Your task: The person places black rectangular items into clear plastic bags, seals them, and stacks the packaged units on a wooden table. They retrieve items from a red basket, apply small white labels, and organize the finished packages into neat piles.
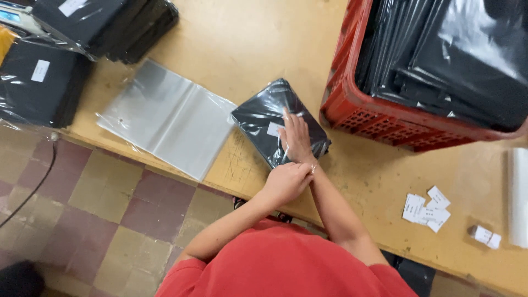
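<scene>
From up here I see my right hand (296,137) lying flat with fingers stretched out on top of a black packet in clear wrap (278,121), pressing it down rather than gripping it. My left hand (287,180) is curled at the packet's near edge, just beside the right wrist, its fingers bent onto the wrap there; I cannot tell whether it truly pinches the plastic. The packet rests on the wooden bench (247,38), near the front edge and tilted at an angle to it, with a small white label under my right fingers. Just to its left lie flat clear plastic bags (168,118), touching or almost touching the packet's corner. A red crate (379,118) full of more black wrapped packets stands close by on the right. Stacks of black packets (66,49) sit at the bench's far left corner. Loose white paper labels (428,208) lie on the bench to the right of my arms, well apart from the packet.
</scene>
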